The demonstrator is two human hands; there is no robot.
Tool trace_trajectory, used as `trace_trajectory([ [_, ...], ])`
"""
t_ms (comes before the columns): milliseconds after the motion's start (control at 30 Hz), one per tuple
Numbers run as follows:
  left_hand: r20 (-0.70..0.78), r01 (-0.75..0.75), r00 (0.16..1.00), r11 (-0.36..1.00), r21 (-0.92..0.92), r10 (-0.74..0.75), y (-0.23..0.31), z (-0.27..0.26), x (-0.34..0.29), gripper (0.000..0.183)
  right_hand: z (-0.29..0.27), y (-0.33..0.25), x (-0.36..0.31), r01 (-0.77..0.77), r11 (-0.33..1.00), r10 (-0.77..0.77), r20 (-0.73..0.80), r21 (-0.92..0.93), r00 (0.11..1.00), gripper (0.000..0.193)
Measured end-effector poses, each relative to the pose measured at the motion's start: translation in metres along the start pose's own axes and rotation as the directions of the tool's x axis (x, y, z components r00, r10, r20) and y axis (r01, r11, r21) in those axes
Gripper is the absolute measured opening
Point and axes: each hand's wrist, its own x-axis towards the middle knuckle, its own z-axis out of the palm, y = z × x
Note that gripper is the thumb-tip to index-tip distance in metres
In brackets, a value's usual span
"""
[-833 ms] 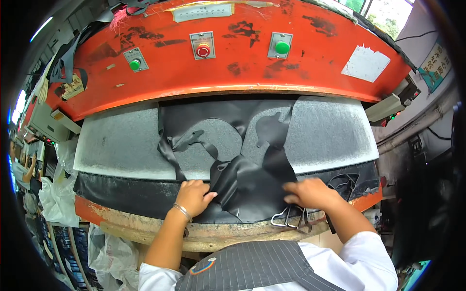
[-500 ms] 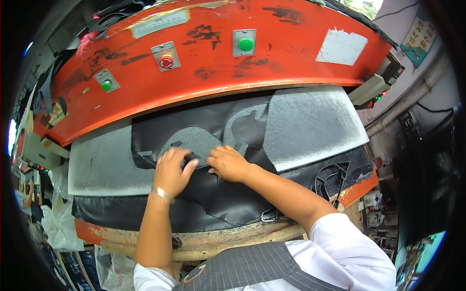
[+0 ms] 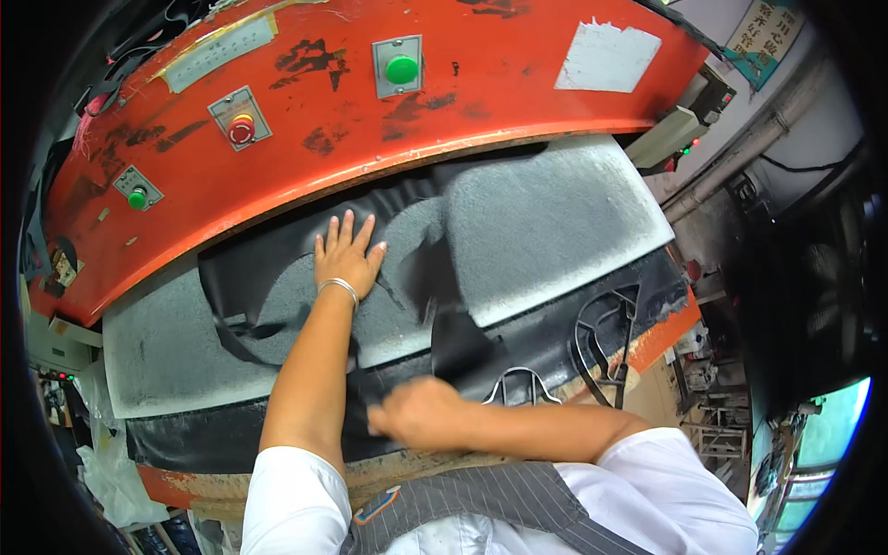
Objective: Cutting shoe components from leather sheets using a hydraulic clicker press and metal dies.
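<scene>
In the middle of the frame, left hand [image 3: 348, 259] palm down, fingers wide apart, laid flat over the black sheet [image 3: 242, 273], with a bracelet [image 3: 340, 289] at the wrist. Below centre, right hand [image 3: 425, 413] blurred, fingers curled in narrow, close to dark material at the front edge; cannot tell whether gripping anything. Sheet spread across the left and centre of the grey board [image 3: 546, 222], with large cut-out gaps and grey showing through; upper edge by the orange beam [image 3: 499, 102], one flap hanging over the board's front edge, right of centre. Lower right, a dark die [image 3: 631, 335] on the black ledge [image 3: 213, 444]; left of it, a thinner die [image 3: 520, 370], partly behind the right forearm. On the beam, upper left to top centre: green button [image 3: 138, 198], red button [image 3: 241, 129], larger green button [image 3: 401, 69].
</scene>
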Motion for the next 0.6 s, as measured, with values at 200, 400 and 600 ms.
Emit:
trace_trajectory([
  [200,0.085,-0.013,0.996,0.999,-0.043,0.017,0.005,0.001,-0.009,0.062,-0.055,0.036,-0.046,-0.085,0.840,0.127,-0.042,0.535,0.991,0.035],
  [400,-0.483,-0.349,0.871,0.808,-0.475,0.092,0.020,-0.001,0.031,0.029,-0.059,0.141,0.012,-0.685,0.669,0.735,-0.397,0.289,0.550,0.056],
  [600,-0.016,-0.271,0.963,0.960,-0.078,0.270,0.058,0.007,0.075,0.047,-0.040,0.151,0.050,-0.821,0.499,0.862,-0.056,0.277,0.504,0.043],
])
